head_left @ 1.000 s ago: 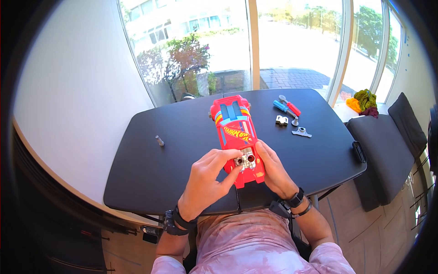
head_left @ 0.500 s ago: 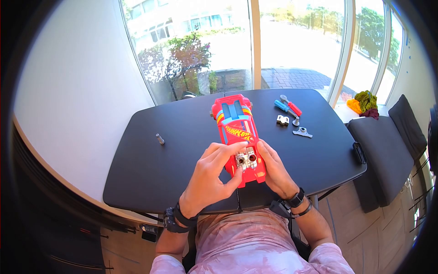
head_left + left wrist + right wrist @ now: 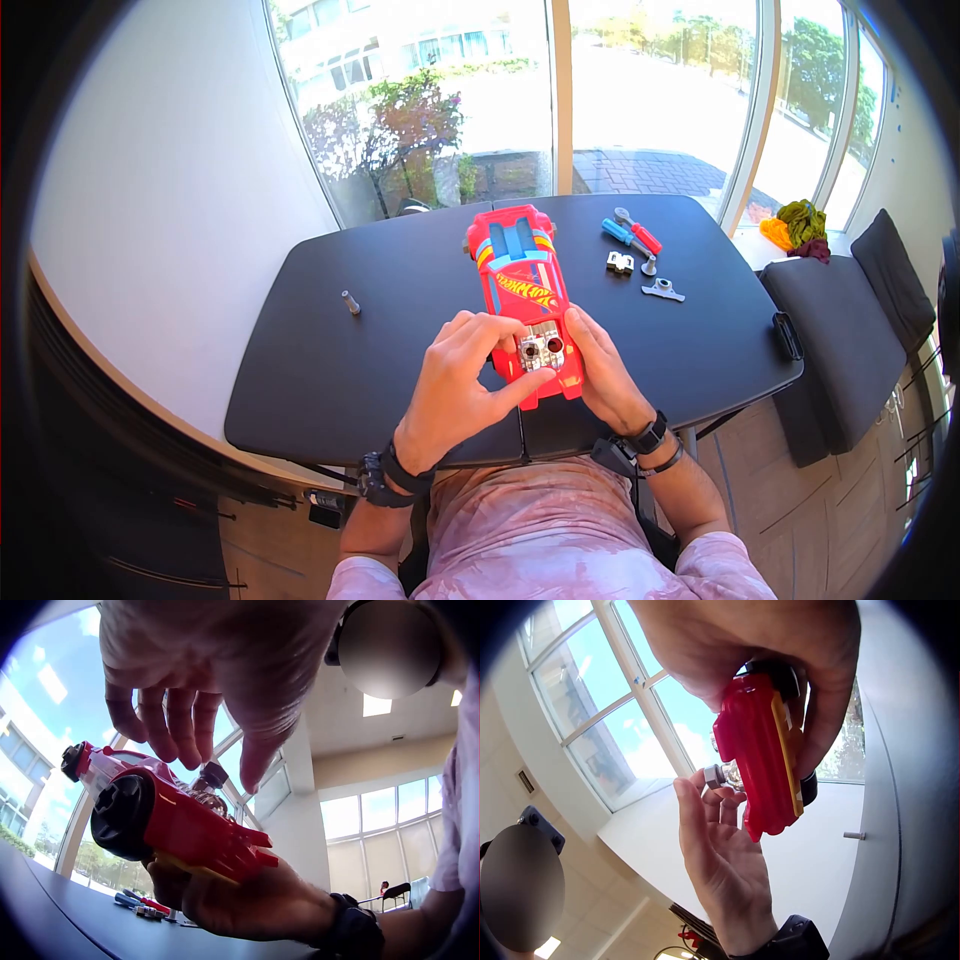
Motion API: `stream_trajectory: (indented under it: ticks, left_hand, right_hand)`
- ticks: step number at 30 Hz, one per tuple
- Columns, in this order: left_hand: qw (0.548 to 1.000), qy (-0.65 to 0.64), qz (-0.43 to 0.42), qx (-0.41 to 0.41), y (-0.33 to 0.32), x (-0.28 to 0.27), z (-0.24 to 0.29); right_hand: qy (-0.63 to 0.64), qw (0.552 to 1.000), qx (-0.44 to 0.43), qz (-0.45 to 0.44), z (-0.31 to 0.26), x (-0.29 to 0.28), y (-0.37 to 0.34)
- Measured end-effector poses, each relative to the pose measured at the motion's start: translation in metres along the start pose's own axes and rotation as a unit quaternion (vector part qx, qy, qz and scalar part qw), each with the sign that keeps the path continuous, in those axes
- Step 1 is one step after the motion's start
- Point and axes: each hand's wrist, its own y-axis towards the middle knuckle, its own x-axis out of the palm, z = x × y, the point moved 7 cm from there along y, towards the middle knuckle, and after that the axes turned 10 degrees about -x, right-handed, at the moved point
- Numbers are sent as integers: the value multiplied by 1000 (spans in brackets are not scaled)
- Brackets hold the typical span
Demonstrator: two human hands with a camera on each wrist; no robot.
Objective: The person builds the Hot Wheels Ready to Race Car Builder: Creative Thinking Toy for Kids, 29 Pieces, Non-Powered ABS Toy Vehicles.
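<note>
Toy car (image 3: 521,312), glossy and red, is held up above the dark table (image 3: 400,370), close to its near edge, with the engine end turned toward the person. Yellow lettering (image 3: 527,290) is printed across its middle, blue panels (image 3: 513,240) are set into the far part, and yellow and blue stripes (image 3: 543,241) are carried along the sides there. Chunky black wheels (image 3: 124,816) and a yellow strip (image 3: 784,746) low on the car are shown in the wrist views. At the near end a silver engine (image 3: 543,350) is mounted; it is marked by two round shapes, side by side, and a grey hex-headed bolt (image 3: 714,777) is seen standing out from it.

The car's right side is grasped by the right hand (image 3: 603,370), with fingers wrapped beneath. The left hand (image 3: 465,365) is poised around the engine, its fingers loosely bent and its thumb stretched away from them; whether the bolt is touched by a fingertip cannot be told.

On the table, well apart to the left, a grey peg (image 3: 350,303) is seen. To the right are gathered a blue-handled tool (image 3: 616,233), a red-handled tool (image 3: 645,238), a silver block (image 3: 620,263), a second grey peg (image 3: 649,266) and a flat grey part (image 3: 663,290)
</note>
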Motion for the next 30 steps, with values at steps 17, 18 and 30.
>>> stream_trajectory:
  ticks: [17,18,30]
  left_hand:
    - [998,-51,0,27,2,4,11]
    - [999,-51,-12,3,2,6,7]
    - [997,-79,-26,-1,0,11,-4]
  right_hand:
    - [-6,1000,-5,-7,0,0,0]
    - [-7,1000,-5,-6,0,0,0]
    - [-6,1000,-2,-13,-3,2,-1]
